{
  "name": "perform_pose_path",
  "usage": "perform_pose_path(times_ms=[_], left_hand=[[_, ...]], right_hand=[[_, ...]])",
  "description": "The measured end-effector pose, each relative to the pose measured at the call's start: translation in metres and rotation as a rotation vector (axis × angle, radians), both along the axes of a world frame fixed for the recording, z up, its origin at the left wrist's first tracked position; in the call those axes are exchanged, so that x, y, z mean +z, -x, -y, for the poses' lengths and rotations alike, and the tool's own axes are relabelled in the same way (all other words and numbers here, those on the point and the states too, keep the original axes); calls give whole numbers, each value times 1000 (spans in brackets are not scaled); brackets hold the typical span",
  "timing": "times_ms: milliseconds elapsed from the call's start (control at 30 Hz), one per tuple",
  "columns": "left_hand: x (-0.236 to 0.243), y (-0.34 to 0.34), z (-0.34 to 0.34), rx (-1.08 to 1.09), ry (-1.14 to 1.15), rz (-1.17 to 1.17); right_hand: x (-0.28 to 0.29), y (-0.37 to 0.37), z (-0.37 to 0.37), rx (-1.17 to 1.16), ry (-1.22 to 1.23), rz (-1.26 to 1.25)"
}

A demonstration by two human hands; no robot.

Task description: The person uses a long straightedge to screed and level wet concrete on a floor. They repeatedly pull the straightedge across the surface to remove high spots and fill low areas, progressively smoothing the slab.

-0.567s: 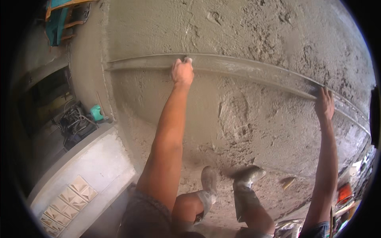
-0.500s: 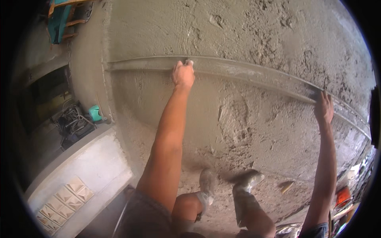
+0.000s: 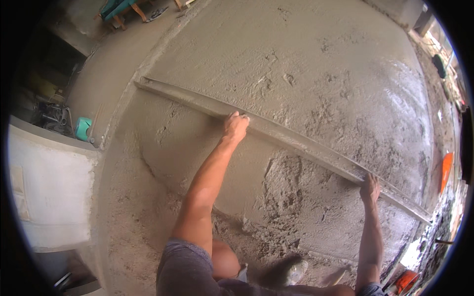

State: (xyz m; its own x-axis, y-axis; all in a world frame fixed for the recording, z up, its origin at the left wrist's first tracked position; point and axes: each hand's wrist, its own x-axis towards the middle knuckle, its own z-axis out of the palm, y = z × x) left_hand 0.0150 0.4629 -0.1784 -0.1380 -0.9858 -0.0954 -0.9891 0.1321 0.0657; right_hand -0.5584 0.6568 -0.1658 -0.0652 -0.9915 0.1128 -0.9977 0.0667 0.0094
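Observation:
A long, straight metal screed bar [image 3: 301, 143] lies across wet grey concrete [image 3: 237, 49], slanting from the upper left down to the right. Around its near edge, left of the middle, my left hand [image 3: 236, 127] is closed, thumb and knuckles uppermost. Farther along toward the right end, my right hand [image 3: 370, 189] grips the same edge with its fingers over the top. Concrete on the far side looks lumpy in patches. On my side, a smoother area borders a rough, pitted patch [image 3: 284, 182]. My boot [image 3: 296, 271] shows partly at the bottom.
A low white wall [image 3: 54, 182] stands at the left, with a green container [image 3: 83, 128] beyond it. Wooden furniture with green fabric [image 3: 121, 10] is at the upper left. Orange objects [image 3: 406, 281] and clutter line the right edge. A raised strip [image 3: 148, 64] borders the concrete.
My view has turned and lifted, so the bar now slants more steeply and more of the far concrete shows. Both hands keep their hold on the bar at about the same places.

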Motion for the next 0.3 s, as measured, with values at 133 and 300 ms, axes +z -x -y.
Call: perform_pose_path(times_ms=[133,300], left_hand=[[12,33,-43,-119,-9,34],[-24,32,-20,33,68,-182]], right_hand=[[15,25,-27,-97,-126,0],[9,6,-53,-140,-5,73]])
